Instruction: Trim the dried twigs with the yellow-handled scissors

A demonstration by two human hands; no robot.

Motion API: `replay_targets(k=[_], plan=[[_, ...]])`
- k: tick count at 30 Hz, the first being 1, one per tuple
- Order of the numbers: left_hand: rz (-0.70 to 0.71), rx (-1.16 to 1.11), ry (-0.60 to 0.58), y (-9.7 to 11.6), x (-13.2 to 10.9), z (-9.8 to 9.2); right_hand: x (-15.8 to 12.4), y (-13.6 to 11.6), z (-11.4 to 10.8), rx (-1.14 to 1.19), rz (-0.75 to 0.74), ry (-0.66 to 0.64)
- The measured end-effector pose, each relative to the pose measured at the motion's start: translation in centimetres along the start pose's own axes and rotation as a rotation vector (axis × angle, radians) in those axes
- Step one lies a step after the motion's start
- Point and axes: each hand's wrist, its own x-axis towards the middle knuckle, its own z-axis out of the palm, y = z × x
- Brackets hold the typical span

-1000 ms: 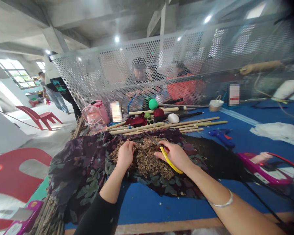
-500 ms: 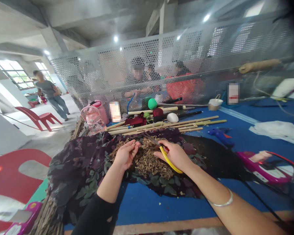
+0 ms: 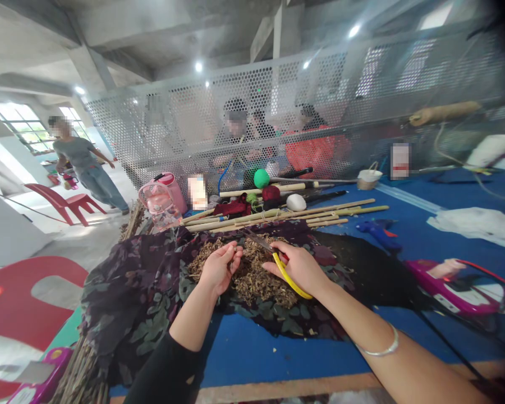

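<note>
A concrete-roofed workroom lies behind a blue table (image 3: 278, 353), and a perforated metal screen (image 3: 278, 95) runs across its far side. On the table, spread over a dark floral cloth (image 3: 130, 292), sits a pile of dried plant bits (image 3: 252, 280).

The left hand (image 3: 216, 269) hovers over the near left part of the pile. Its fingers are curled in, with thumb and fingertips pinched on what looks like a thin stalk (image 3: 231, 253), though that is too small to make out clearly. The right hand (image 3: 301, 266) is at the pile's right edge, closed around the yellow loop handle of a pair of scissors (image 3: 284, 272). The dark blades point up and left over the top of the pile, close to the left fingertips. A silver bangle (image 3: 382, 348) circles the right forearm.

Just beyond the pile lie long bamboo sticks (image 3: 286, 216). Past them are a green ball (image 3: 261, 178) and a white oval lump (image 3: 296, 202). Behind and left of the pile stands a pink bottle (image 3: 164, 199). To its right lie a blue glue gun (image 3: 379, 233), a magenta device (image 3: 446, 286) and, farther off, a white cloth (image 3: 475, 224). A bundle of twigs (image 3: 79, 370) sticks out from under the cloth, near and left of the pile. Seated people (image 3: 235, 129) show through the screen. Far to the left a person (image 3: 82, 163) stands by a red chair (image 3: 63, 199).
</note>
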Motion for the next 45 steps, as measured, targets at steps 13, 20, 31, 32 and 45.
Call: replay_targets(k=[13,20,31,32,45], plan=[[0.022,0.069,0.029,-0.2,-0.1,0.0,-0.1,0.0,0.0,-0.021,-0.021,0.009],[0.017,0.112,0.008,-0.1,-0.4,0.2,-0.1,0.0,0.0,-0.017,-0.015,0.017],[0.015,0.113,-0.082,-0.7,-0.8,0.5,-0.1,-0.4,0.1,-0.05,0.003,-0.008],[0.029,0.12,-0.086,-0.9,-0.9,0.6,-0.2,-0.6,0.1,-0.056,-0.003,-0.008],[0.228,0.267,-0.124,-2.2,-1.2,0.9,-0.8,-1.6,0.7,0.017,-0.074,-0.063]])
